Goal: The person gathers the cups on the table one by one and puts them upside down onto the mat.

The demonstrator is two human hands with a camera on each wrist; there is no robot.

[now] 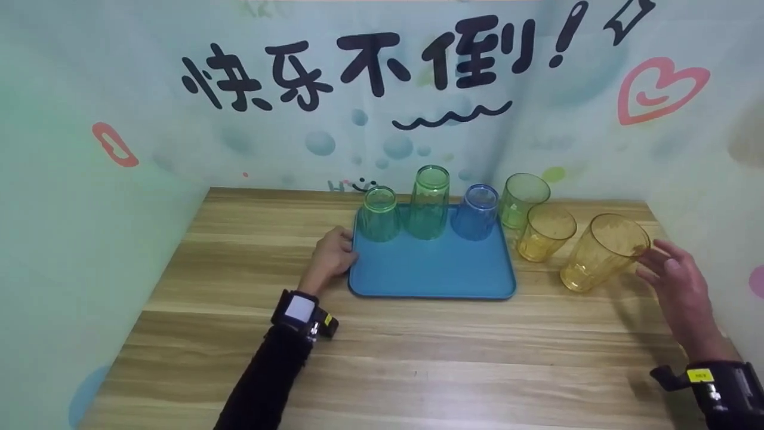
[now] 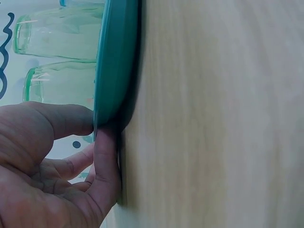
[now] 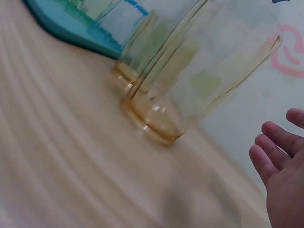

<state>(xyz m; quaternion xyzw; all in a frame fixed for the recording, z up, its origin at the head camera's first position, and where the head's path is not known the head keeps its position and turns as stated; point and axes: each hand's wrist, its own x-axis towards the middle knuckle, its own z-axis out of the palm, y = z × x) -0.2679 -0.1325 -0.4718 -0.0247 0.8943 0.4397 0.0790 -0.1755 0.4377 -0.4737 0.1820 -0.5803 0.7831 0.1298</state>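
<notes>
My left hand [image 1: 334,258] pinches the left rim of a blue tray [image 1: 433,275], thumb on one side and fingers on the other, as the left wrist view shows. Upside down along the tray's back stand a short green glass [image 1: 380,218], a tall green glass [image 1: 428,206] and a short blue glass [image 1: 476,215]. To the right, a tall amber glass [image 1: 600,254] stands upright on the table. My right hand [image 1: 680,292] is beside it with loosely spread fingers; in the right wrist view those fingers [image 3: 275,149] are apart from the glass and hold nothing.
Between the tray and the tall amber glass stand a short amber glass [image 1: 543,236] and a light green glass [image 1: 520,200], both upright. The wooden table [image 1: 418,358] meets a printed cloth backdrop [image 1: 268,149] behind and at both sides.
</notes>
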